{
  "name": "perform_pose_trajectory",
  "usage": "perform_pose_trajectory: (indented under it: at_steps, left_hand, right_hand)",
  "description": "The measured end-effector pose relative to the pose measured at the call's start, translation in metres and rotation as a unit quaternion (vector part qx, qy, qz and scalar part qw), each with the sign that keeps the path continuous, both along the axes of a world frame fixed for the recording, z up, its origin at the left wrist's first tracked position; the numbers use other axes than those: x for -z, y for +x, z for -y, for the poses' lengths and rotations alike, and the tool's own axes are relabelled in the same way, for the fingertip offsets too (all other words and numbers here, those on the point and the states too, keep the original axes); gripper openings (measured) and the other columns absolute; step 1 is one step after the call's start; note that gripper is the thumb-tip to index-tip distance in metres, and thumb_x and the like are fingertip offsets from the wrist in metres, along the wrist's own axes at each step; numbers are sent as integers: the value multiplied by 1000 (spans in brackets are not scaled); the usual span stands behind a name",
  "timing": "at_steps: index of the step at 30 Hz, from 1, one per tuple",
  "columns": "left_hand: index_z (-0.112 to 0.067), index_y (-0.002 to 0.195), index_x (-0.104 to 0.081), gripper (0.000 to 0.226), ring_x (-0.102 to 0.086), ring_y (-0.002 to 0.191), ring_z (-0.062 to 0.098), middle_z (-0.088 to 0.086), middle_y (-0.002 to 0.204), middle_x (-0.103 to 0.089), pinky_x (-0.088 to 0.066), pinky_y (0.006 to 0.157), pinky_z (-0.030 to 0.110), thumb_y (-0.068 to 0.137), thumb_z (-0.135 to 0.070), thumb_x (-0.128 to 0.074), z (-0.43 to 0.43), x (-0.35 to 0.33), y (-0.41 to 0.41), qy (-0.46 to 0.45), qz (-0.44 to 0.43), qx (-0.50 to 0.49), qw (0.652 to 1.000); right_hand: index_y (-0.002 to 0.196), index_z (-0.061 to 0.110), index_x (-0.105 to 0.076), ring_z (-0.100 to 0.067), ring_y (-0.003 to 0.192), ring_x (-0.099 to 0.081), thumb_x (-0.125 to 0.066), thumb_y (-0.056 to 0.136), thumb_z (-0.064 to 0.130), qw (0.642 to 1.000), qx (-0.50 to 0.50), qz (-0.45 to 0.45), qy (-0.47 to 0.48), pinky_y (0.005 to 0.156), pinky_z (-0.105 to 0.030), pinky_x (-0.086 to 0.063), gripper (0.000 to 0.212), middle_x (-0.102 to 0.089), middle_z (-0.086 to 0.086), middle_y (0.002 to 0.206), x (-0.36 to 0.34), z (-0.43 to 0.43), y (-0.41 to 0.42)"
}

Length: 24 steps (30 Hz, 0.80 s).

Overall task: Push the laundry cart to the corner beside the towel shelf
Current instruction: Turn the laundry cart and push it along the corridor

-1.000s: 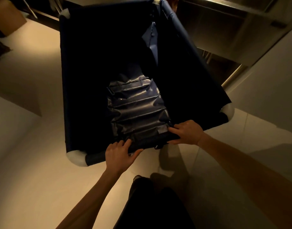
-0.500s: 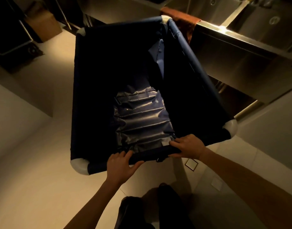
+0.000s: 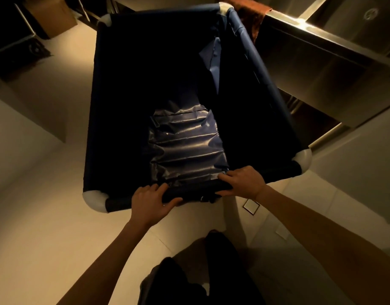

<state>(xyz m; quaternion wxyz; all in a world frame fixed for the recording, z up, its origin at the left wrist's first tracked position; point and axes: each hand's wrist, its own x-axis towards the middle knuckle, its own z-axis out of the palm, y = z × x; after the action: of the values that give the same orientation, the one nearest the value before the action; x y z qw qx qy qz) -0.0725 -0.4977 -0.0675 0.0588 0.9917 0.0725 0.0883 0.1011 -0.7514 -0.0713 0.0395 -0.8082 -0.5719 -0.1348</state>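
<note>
The laundry cart (image 3: 262, 69) is a deep dark-blue fabric bin with white rounded corner caps, filling the middle of the head view. Its inside is dark, with shiny creased blue lining at the bottom and nothing else visible in it. My left hand (image 3: 151, 202) grips the near rim bar left of centre. My right hand (image 3: 242, 182) grips the same bar right of centre. No towel shelf is identifiable in the dim room.
A stainless-steel sink counter (image 3: 317, 53) runs along the cart's right side, with a brown cloth (image 3: 247, 16) draped over its far end. A cardboard box (image 3: 55, 16) and a dark wheeled frame (image 3: 20, 45) stand at the far left. A floor drain (image 3: 251, 206) lies by my feet.
The cart has rolled forward along the steel counter, and I have stepped after it. More of the sink and the far-left box show now. Both hands keep their grip on the rim.
</note>
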Motion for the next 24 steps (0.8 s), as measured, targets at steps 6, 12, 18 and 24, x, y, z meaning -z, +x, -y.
perform_pose_trajectory:
  at_steps: [6,12,18,24]
  left_hand:
    - [-21,87,-68,76,-62,54,23,2,63,-66,-45,54,25,82,-77,-17,-58,-6,-60,18,22,40,999]
    - [-20,91,-67,77,-64,58,26,4,67,-68,-49,57,29,81,-79,-19,-116,-3,-135,14,22,101,995]
    - [-18,94,-67,82,-65,61,30,7,70,-68,-50,57,32,79,-81,-16,-178,-5,-205,19,-12,143,989]
    - [-18,95,-68,90,-65,68,33,10,74,-69,-50,68,35,75,-84,-9,-231,-10,-254,40,-24,158,986]
  right_hand:
    - [86,19,-66,-20,45,-60,-49,78,62,997,41,47,45,40,-20,-39,47,-66,-1,63,-2,-44,-88]
    - [86,19,-69,-18,46,-63,-36,79,63,991,114,49,43,41,-18,-39,56,-67,1,60,-2,-86,-194]
    - [87,21,-66,-17,47,-63,-30,79,67,984,177,19,21,44,-18,-37,58,-67,3,60,-1,-138,-293]
    - [88,19,-64,-18,47,-61,-37,80,65,979,202,-12,33,43,-22,-39,54,-65,0,59,2,-193,-365]
